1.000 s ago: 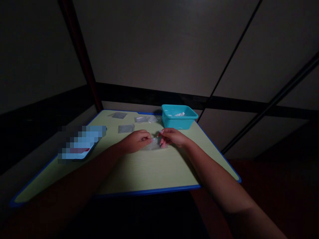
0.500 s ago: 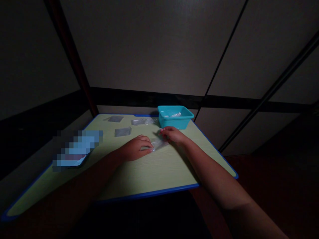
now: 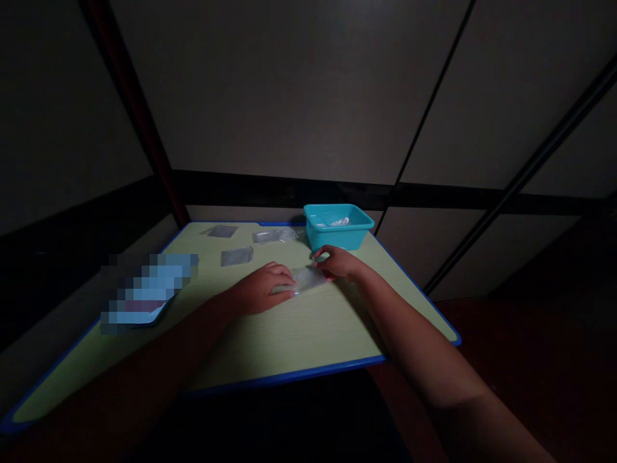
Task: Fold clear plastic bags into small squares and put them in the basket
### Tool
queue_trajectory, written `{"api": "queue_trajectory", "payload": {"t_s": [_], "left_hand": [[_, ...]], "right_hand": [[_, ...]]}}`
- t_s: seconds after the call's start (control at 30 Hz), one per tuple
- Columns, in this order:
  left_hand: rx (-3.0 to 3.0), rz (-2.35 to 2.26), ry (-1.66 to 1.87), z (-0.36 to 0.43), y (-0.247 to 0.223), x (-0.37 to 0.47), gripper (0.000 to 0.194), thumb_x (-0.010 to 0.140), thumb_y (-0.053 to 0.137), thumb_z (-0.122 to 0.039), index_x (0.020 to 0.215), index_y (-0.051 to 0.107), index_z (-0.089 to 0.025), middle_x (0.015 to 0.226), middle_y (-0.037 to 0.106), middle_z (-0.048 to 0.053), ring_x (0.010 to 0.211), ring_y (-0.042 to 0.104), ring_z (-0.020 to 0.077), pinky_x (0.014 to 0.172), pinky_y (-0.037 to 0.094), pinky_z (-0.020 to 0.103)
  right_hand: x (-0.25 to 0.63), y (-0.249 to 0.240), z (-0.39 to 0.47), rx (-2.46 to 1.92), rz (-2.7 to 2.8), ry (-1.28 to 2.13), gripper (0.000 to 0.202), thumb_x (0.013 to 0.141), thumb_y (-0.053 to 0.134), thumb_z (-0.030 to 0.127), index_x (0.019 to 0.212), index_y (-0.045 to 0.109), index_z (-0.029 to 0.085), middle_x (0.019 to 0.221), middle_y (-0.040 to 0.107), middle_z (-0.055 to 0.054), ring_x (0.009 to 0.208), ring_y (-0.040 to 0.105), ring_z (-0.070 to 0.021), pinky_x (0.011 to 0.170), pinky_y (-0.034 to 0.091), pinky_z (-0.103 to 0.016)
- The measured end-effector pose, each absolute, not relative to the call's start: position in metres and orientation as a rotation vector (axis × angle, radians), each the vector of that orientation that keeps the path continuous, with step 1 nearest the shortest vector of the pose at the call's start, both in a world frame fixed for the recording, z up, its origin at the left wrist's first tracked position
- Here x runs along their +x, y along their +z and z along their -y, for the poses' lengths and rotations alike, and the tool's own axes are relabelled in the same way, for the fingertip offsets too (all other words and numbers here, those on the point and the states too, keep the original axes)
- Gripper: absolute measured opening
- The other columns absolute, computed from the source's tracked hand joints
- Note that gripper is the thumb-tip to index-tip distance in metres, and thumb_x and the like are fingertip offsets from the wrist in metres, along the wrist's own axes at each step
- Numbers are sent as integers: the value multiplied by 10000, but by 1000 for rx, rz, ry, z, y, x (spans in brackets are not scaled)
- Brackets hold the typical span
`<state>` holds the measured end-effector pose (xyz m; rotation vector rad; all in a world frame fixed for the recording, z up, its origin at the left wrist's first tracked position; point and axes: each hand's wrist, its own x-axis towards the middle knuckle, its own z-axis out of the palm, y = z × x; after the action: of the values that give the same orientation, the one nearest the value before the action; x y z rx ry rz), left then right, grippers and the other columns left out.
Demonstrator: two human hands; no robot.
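My left hand [image 3: 267, 288] presses the near end of a clear, flat plastic packet [image 3: 309, 278] to the table, thumb and fingers closed on its edge; my right hand [image 3: 337, 263] curls at the far end, fingertips touching it, though I can't tell how firmly; beyond stands a turquoise rectangular plastic basket [image 3: 338, 240]; all rest on the pale yellow-green, blue-edged table [image 3: 289, 341].

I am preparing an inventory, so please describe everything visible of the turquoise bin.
The turquoise bin stands upright near the far edge of the table, towards the right. It is rectangular, open-topped and apparently plastic, with a rounded rim and walls narrowing downwards. Something pale and crumpled, not identifiable, lies inside. The right hand is close in front, but contact is unclear.
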<state>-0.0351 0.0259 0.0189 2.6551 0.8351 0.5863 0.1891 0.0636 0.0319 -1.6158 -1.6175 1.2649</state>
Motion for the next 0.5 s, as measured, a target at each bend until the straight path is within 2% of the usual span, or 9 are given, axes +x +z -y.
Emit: {"api": "queue_trajectory", "payload": {"t_s": [0.13, 0.27, 0.5], "left_hand": [[2668, -845, 574, -25, 20, -34, 266, 842, 537, -354, 1011, 669, -197, 1014, 615, 85, 984, 523, 216, 897, 398, 355], [2686, -804, 597, -24, 19, -34, 270, 823, 562, -357, 1026, 661, -208, 1050, 606, 86, 1013, 514, 223, 912, 400, 372], [2617, -756, 537, -21, 16, -34, 325, 840, 532, -355, 1111, 631, -203, 1166, 560, 102, 1062, 527, 220, 938, 403, 357]], "right_hand": [[187, 25, -64, -1480, 1669, 1412, 292, 688, 705, 109, 864, 484, 182, 438, 490, 88, 382, 512, -103, 406, 488, -239], [186, 20, -65, -1376, 1719, 1495, 275, 672, 620, 6, 841, 481, 173, 479, 539, 72, 388, 544, -117, 407, 485, -238], [198, 24, -70, -1185, 1959, 1522, 239, 630, 617, 18, 833, 563, 131, 522, 564, 64, 350, 458, -45, 353, 378, -147]]}}
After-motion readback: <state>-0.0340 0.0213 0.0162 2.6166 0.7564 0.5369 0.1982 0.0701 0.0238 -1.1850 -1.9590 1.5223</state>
